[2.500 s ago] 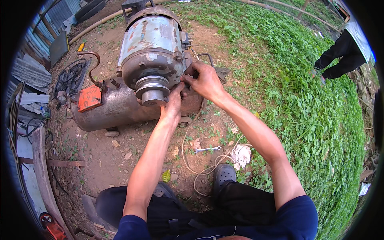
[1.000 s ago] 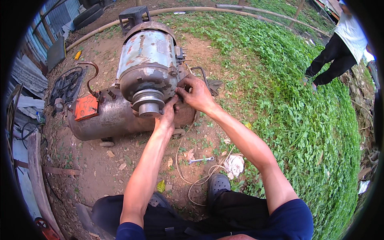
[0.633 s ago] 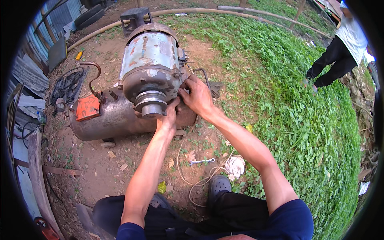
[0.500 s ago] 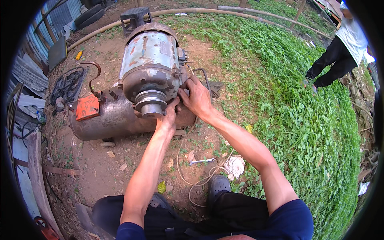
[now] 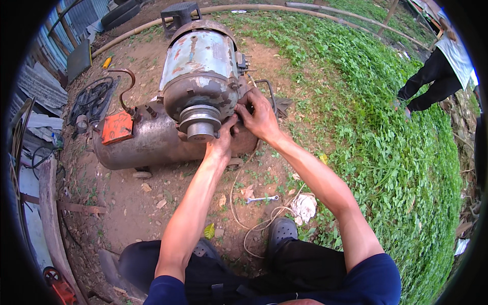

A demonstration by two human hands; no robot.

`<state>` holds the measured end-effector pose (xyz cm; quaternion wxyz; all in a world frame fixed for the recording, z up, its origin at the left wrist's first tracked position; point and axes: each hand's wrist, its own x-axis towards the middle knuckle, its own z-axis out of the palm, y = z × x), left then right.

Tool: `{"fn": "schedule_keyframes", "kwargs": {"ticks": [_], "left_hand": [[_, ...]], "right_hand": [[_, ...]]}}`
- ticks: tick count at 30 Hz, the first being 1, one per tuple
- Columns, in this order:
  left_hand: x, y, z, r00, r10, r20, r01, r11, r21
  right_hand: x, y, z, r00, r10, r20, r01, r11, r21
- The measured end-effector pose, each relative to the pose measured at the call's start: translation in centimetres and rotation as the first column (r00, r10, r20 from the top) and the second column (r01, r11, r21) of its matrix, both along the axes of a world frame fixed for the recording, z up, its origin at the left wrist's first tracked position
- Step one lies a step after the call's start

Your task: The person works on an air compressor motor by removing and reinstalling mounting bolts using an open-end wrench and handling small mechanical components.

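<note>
A worn grey-blue electric motor [image 5: 201, 56] with a silver grooved pulley [image 5: 200, 122] sits on a rusty cylindrical tank [image 5: 157, 147]. My left hand [image 5: 221, 145] reaches up beside the pulley, its fingers curled under the motor's lower right side and partly hidden. Close by, my right hand [image 5: 260, 118] has its fingers bent and pinched against the motor's right base. Whatever small part lies between the fingers of either hand is too small or hidden to make out. An orange box [image 5: 117, 127] is fixed on the tank's left end, near a curved copper-brown pipe [image 5: 130, 86].
On the dirt lie a wrench [image 5: 263, 199], a thin rope [image 5: 249, 233] and a white crumpled cloth [image 5: 304, 208]. A dark stool [image 5: 181, 12] stands behind the motor. Black cable [image 5: 91, 104] is coiled at left. Another person [image 5: 432, 76] stands in the greenery at right.
The whole view has shifted slightly, so the motor and tank appear farther right and higher. Both hands stay at the motor's base; my right fingers look a little more bent.
</note>
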<state>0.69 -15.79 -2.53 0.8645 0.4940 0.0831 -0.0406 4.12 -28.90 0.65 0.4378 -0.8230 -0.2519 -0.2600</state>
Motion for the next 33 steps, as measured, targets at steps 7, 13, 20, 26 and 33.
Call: {"fn": "schedule_keyframes", "kwargs": {"ticks": [7, 13, 20, 26, 33], "left_hand": [[0.0, 0.3, 0.1, 1.000, 0.003, -0.022, -0.004, 0.998, -0.055], [-0.2, -0.2, 0.3, 1.000, 0.015, -0.003, -0.015, 0.999, -0.048], [0.2, 0.5, -0.1, 0.995, -0.036, 0.098, 0.046, 0.994, -0.098], [-0.3, -0.5, 0.6, 0.998, 0.018, 0.058, -0.008, 0.984, -0.178], [-0.5, -0.3, 1.0, 0.997, 0.029, 0.065, -0.025, 0.997, -0.071]], "right_hand": [[-0.8, -0.8, 0.7, 0.966, 0.123, -0.227, -0.106, 0.990, 0.088], [0.5, -1.8, 0.9, 0.905, 0.173, -0.388, -0.164, 0.985, 0.057], [-1.1, 0.9, 0.7, 0.975, 0.027, -0.221, 0.008, 0.988, 0.156], [-1.1, 1.8, -0.8, 0.994, -0.107, -0.020, 0.108, 0.986, 0.129], [0.0, -1.6, 0.8, 0.962, 0.165, -0.216, -0.160, 0.986, 0.041]]}}
